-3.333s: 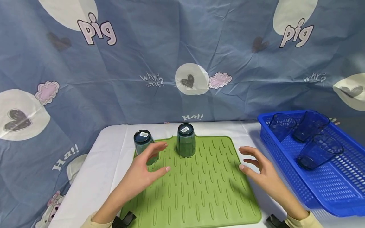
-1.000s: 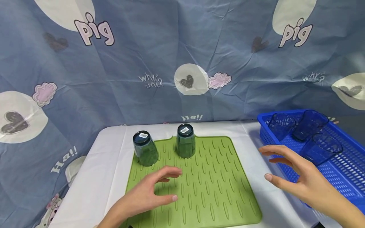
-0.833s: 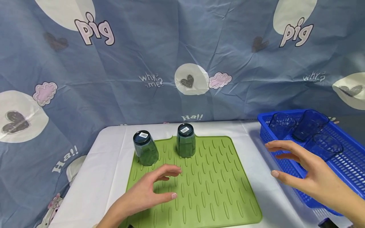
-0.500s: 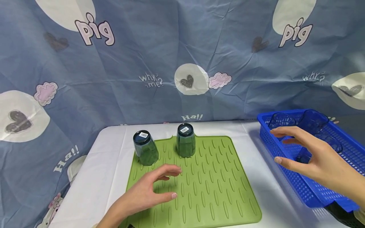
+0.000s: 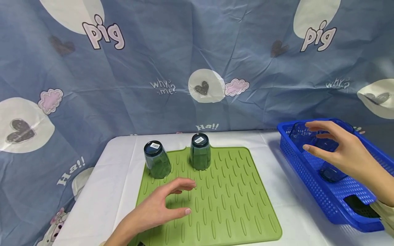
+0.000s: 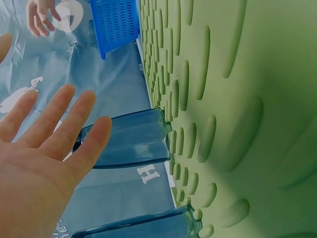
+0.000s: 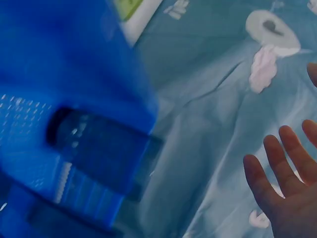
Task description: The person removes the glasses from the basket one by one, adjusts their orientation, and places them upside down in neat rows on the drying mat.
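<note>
Two dark tinted glasses stand upside down at the back of the green mat (image 5: 227, 205): one near its left corner (image 5: 157, 160), the other (image 5: 200, 152) to the right of it. My left hand (image 5: 157, 206) hovers over the mat's left part, fingers apart, holding nothing. Over the blue basket (image 5: 323, 194) my right hand (image 5: 347, 150) hangs with thumb and fingers spread, touching no glass that I can see. Several glasses lie in the basket, among them one at its back left (image 5: 297, 135); my hand partly covers the others. The right wrist view shows a basket glass (image 7: 99, 148).
A white cloth (image 5: 110, 177) covers the table around the mat and under the basket. Behind the table hangs a blue printed curtain (image 5: 172, 112). The basket's near left wall (image 5: 320, 201) rises beside the mat's right side.
My right hand has moved from above the mat's right edge to over the basket. My left hand has drawn back from the left glass toward the near side. The two mat glasses have stayed put.
</note>
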The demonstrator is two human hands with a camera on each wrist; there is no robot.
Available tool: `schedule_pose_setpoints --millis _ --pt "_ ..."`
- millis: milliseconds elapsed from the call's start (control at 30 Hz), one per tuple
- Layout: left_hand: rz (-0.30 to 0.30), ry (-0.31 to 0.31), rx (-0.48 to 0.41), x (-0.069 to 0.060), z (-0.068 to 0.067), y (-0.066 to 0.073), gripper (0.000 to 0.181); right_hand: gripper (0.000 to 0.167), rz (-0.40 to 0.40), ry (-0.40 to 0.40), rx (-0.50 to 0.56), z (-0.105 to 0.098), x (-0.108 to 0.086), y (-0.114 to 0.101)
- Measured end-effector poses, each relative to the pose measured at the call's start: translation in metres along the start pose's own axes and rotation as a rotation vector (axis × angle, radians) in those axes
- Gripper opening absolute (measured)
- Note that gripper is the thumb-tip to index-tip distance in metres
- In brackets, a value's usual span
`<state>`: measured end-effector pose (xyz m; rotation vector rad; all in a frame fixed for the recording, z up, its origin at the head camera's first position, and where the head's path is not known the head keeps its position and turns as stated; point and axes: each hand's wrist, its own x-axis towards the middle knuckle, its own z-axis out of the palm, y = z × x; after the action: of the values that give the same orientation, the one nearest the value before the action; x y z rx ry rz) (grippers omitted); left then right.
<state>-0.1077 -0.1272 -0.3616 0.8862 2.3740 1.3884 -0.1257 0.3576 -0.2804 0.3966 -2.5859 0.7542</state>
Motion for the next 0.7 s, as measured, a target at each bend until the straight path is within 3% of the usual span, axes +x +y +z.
schedule_pose_setpoints --millis 200,467,700 --pt "0.001 -0.005 0.004 0.001 0.000 -0.002 0.055 0.068 0.115 0.004 -0.044 -0.006 -0.001 0.024" --pt "0.007 -0.016 -0.007 0.001 0.001 -0.004 0.056 0.082 0.198 -0.106 -0.237 -0.011 -0.002 0.056" --pt "0.020 -0.021 -0.018 0.002 0.001 -0.005 0.055 0.082 0.247 -0.149 -0.254 -0.015 -0.006 0.080"
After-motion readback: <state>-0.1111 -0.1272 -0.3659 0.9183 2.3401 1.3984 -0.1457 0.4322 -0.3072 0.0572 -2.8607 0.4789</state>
